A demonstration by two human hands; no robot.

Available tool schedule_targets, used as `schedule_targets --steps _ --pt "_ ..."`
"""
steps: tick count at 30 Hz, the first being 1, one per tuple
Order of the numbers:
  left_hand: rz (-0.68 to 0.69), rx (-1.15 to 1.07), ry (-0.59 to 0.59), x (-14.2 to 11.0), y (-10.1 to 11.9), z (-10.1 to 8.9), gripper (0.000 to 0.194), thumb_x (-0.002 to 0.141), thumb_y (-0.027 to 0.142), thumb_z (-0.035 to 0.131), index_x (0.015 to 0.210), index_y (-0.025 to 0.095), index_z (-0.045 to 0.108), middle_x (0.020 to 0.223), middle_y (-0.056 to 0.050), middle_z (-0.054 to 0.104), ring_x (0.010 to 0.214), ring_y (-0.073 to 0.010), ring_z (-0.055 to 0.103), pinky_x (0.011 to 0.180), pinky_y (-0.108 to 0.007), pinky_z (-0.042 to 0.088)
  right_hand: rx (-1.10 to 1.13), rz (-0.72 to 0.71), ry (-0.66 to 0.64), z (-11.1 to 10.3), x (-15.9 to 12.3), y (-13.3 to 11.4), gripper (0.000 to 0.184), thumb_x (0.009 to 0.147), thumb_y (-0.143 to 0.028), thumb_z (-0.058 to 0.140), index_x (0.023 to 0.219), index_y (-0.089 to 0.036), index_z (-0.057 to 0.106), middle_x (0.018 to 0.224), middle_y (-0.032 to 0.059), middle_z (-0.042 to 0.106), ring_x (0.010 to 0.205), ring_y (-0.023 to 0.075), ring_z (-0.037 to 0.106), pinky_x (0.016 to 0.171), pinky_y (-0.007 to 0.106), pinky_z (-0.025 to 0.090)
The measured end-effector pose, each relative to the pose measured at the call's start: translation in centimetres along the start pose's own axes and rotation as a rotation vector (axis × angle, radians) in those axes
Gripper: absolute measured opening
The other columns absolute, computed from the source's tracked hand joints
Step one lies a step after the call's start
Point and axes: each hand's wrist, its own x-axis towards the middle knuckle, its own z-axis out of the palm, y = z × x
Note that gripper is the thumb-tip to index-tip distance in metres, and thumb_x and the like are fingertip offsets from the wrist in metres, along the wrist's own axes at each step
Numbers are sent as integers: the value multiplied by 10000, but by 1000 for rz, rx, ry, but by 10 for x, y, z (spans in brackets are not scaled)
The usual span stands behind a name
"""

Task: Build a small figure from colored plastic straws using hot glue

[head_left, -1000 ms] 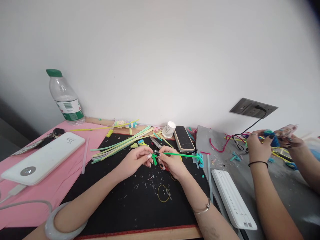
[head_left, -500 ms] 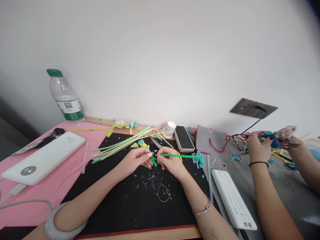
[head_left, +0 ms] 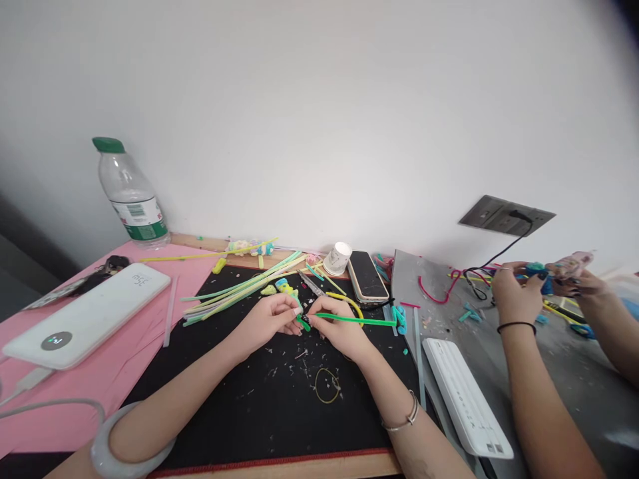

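Observation:
Over the black mat (head_left: pixel 239 406) my hands meet around a green pipe cleaner (head_left: pixel 359 319). My left hand (head_left: pixel 273 318) pinches its bent, bunched end, where a short green piece pokes out below the fingertips. The fingers of my right hand (head_left: pixel 339 326) are closed on the same pipe cleaner, and its long straight part runs out to the right. Just behind the hands lie small yellow and blue fuzzy pieces (head_left: pixel 284 287) and a pair of scissors (head_left: pixel 312 285), partly hidden. A bundle of pale green and yellow pipe cleaners (head_left: pixel 239 293) lies behind my left hand.
At left, a white power bank (head_left: pixel 90 313) and a plastic bottle (head_left: pixel 134 199) stand on pink paper. A paper cup (head_left: pixel 337 259) and phone (head_left: pixel 368 276) sit behind. Right, a white power strip (head_left: pixel 466 396) lies near a co-worker's hands (head_left: pixel 519 296) holding blue fuzzy material.
My right hand has shifted slightly left and closer to my left hand. The long green pipe cleaner now slopes down to the right, and more of a yellow one shows behind it.

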Motion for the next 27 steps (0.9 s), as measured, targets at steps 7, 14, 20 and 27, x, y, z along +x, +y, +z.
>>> schedule_targets --steps 7,14,20,27 --pt "-31 13 7 1 -1 -1 273 741 400 672 843 176 554 671 -14 692 683 -171 689 709 -299 527 -162 -154 -2 0 1 3 132 772 -123 625 660 -183 592 644 -20 568 601 115 505 588 234 385" --pt "15 57 22 4 -7 -2 265 741 371 657 880 174 545 675 -7 678 693 -177 686 707 -308 526 -255 -246 -6 0 1 9 139 812 -138 612 683 -184 584 675 -11 588 628 121 533 612 236 393" --pt "76 50 47 4 -11 -2 240 752 369 643 869 173 567 720 -4 669 706 -168 676 724 -310 532 -290 -310 11 2 1 9 147 820 -129 606 689 -186 570 685 -11 570 642 121 531 623 231 406" --pt "72 -11 74 7 -14 -1 307 701 411 703 861 158 631 798 -36 703 771 -200 688 793 -354 543 -344 -320 0 2 -2 13 126 867 -166 560 744 -191 562 738 4 564 685 129 531 643 238 403"
